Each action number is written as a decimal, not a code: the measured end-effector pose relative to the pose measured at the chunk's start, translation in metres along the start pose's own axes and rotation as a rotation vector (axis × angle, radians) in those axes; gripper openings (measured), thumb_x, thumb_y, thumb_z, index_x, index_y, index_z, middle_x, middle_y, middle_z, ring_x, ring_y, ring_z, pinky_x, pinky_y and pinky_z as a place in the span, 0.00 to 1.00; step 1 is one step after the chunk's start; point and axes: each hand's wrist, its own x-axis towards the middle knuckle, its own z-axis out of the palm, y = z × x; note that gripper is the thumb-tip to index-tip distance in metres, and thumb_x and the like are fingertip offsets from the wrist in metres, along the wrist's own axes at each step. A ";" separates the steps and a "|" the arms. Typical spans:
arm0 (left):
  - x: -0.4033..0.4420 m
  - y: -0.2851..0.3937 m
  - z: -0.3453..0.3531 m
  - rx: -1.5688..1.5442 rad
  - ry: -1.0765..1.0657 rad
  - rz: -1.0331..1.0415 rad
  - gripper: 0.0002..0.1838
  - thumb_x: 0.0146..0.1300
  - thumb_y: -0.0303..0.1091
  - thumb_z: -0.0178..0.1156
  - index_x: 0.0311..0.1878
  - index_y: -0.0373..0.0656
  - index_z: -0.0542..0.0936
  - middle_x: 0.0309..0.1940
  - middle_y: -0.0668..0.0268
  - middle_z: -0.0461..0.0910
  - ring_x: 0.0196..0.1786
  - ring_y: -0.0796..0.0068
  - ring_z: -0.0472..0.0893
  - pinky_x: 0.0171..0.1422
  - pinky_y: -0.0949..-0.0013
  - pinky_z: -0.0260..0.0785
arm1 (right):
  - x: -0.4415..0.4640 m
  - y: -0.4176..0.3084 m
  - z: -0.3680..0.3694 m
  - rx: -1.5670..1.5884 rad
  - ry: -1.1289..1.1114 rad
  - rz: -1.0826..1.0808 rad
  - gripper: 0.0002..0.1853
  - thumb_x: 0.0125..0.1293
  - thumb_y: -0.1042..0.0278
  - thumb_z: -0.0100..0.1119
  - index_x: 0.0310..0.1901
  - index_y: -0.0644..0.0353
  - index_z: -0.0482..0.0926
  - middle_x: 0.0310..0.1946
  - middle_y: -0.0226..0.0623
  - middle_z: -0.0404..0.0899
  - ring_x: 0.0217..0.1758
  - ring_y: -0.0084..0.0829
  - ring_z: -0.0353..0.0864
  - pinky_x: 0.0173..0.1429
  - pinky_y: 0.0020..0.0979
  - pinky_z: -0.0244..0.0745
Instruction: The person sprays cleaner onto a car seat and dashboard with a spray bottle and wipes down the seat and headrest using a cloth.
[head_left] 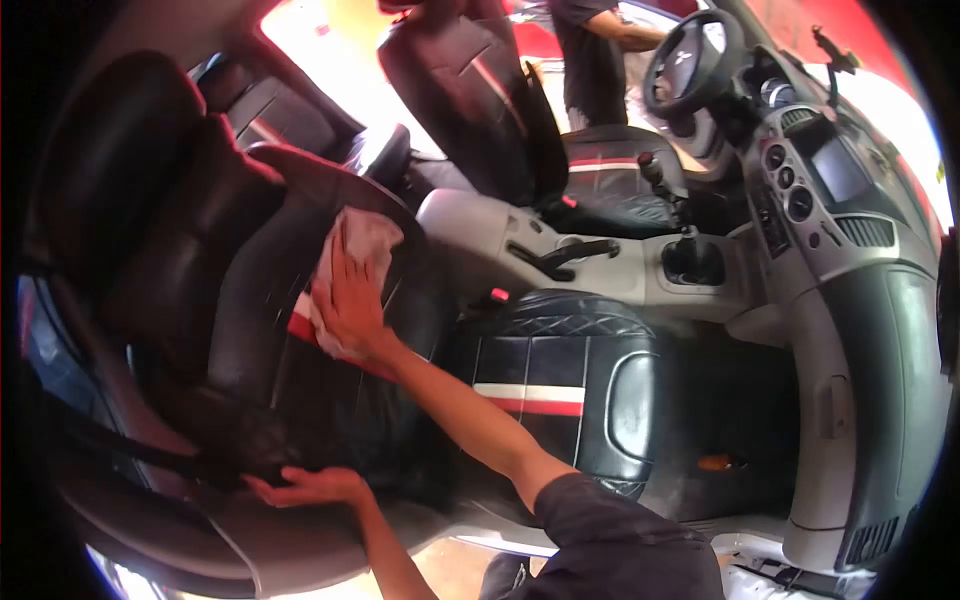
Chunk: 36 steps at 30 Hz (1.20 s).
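My right hand (352, 305) presses a pale pinkish cloth (365, 238) against the front of the black seat backrest (265, 290). Its fingers lie over the cloth, which bunches out above and beside them. Beneath it, part of the backrest's red and white stripe (301, 316) shows. Lower down, my left hand (310, 487) is held by the side edge of the same seat, fingers stretched out and nothing in them. Whether it touches the seat I cannot tell. The black seat cushion (530, 365), with a white and red stripe, lies right of my right forearm.
A grey centre console (470, 225) carries the handbrake (565, 258) and gear lever (690, 245). Beyond are the driver's seat (470, 100), the steering wheel (690, 65) and another person (592, 60) at the far door. The dashboard (880, 350) bounds the right. A small orange object (718, 462) lies on the floor.
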 end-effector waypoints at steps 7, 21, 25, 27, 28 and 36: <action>0.005 0.007 0.003 -0.004 0.016 0.018 0.35 0.86 0.53 0.41 0.79 0.30 0.65 0.76 0.42 0.64 0.79 0.47 0.62 0.84 0.45 0.50 | 0.010 0.018 0.013 -0.081 0.185 -0.043 0.45 0.77 0.52 0.48 0.84 0.71 0.44 0.87 0.58 0.39 0.91 0.55 0.33 0.90 0.54 0.27; 0.004 0.000 -0.004 0.022 -0.007 0.058 0.39 0.84 0.58 0.37 0.78 0.29 0.64 0.76 0.39 0.65 0.79 0.43 0.64 0.82 0.43 0.52 | -0.027 -0.030 0.029 0.057 0.012 -0.148 0.42 0.78 0.50 0.46 0.83 0.70 0.50 0.85 0.58 0.48 0.89 0.59 0.40 0.89 0.58 0.27; 0.006 0.003 -0.003 -0.042 -0.022 0.057 0.38 0.83 0.55 0.40 0.78 0.28 0.63 0.76 0.39 0.65 0.79 0.43 0.64 0.82 0.43 0.53 | -0.126 -0.064 0.044 0.069 -0.156 -0.326 0.42 0.82 0.45 0.38 0.85 0.68 0.44 0.88 0.53 0.39 0.92 0.51 0.33 0.90 0.54 0.25; 0.004 0.005 -0.005 -0.050 -0.043 0.042 0.36 0.82 0.51 0.44 0.79 0.29 0.62 0.76 0.40 0.64 0.79 0.43 0.64 0.83 0.43 0.53 | -0.179 -0.056 0.028 0.203 -0.312 -0.243 0.42 0.82 0.43 0.36 0.85 0.67 0.45 0.88 0.52 0.39 0.92 0.51 0.32 0.90 0.53 0.25; 0.003 0.006 -0.007 -0.037 -0.054 0.037 0.36 0.81 0.49 0.46 0.79 0.29 0.62 0.76 0.40 0.64 0.79 0.44 0.64 0.83 0.43 0.53 | -0.206 -0.048 0.022 0.252 -0.324 -0.183 0.43 0.82 0.41 0.35 0.85 0.66 0.46 0.88 0.50 0.38 0.92 0.51 0.32 0.90 0.53 0.25; 0.007 0.001 -0.023 -0.213 -0.166 -0.088 0.35 0.83 0.50 0.45 0.80 0.31 0.61 0.78 0.42 0.61 0.82 0.46 0.61 0.84 0.40 0.52 | -0.218 -0.068 0.037 0.074 -0.210 -0.177 0.45 0.78 0.42 0.42 0.85 0.66 0.46 0.88 0.50 0.40 0.92 0.51 0.34 0.90 0.54 0.26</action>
